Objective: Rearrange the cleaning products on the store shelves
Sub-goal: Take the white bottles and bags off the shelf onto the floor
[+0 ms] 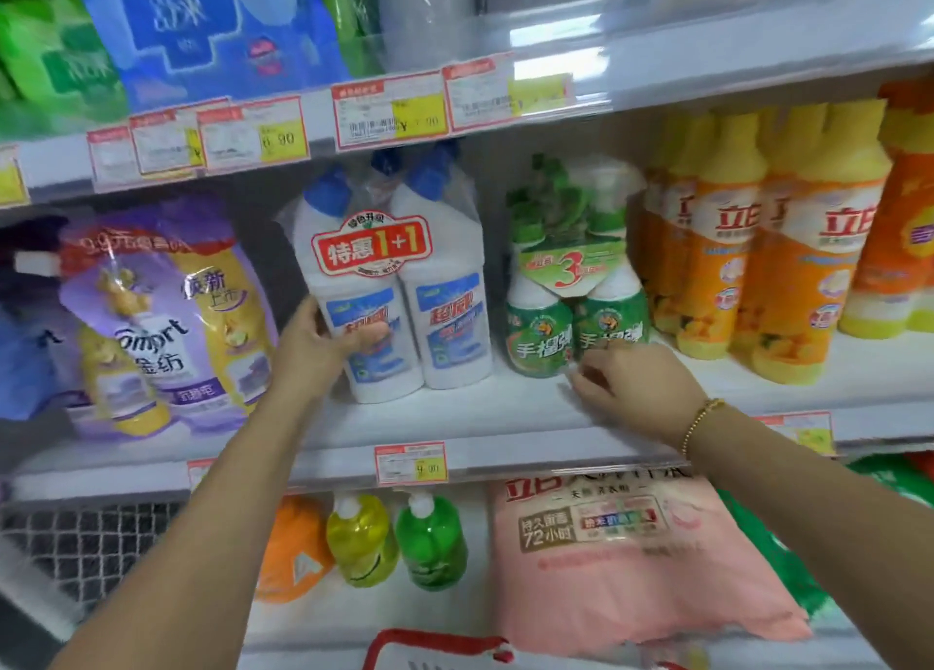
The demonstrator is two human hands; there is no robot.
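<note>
Bright, even light — motion blur throughout, edges bowed — soft shadows.

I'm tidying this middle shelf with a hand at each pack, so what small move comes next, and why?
Probably slide the white twin-pack right, towards the green bottle pack. The left hand grips its left bottle, a bare gap of shelf separates the packs, and the right hand sits at the green pack's base, seemingly steadying it.

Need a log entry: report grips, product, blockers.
Left grip holds white blue-capped plastic twin-pack bottles. Right grip at green bundled spray bottles, base level, hold unclear. Purple softener pouch close on left.
</note>
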